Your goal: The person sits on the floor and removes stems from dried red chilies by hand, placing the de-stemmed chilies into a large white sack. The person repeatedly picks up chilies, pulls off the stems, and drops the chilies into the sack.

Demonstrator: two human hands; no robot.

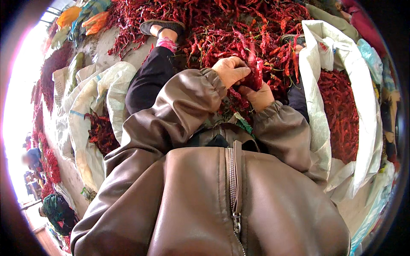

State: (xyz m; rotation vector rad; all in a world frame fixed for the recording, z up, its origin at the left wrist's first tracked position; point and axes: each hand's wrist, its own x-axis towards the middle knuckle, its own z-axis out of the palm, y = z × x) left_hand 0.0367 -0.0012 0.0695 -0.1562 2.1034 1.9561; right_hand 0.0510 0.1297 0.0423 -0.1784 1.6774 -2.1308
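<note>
Dried red chili peppers (224, 19) lie in a broad heap before me and between my feet. My left hand (231, 71) is at the near edge of the heap, its thumb and fingers brought together; whether a stem or pepper is between them is hidden. Right beside it, my right hand (258, 95) holds a few red chili peppers (256, 75) that stick up from its fingers, partly blurred. More peppers lie just below the two hands, near my lap.
An open white woven sack (315, 105) with chilies stands at the right, another woven sack (78, 128) with chilies at the left. My sandalled foot (163, 27) rests at the heap's edge. People sit farther off at the lower left; another person is at the upper right.
</note>
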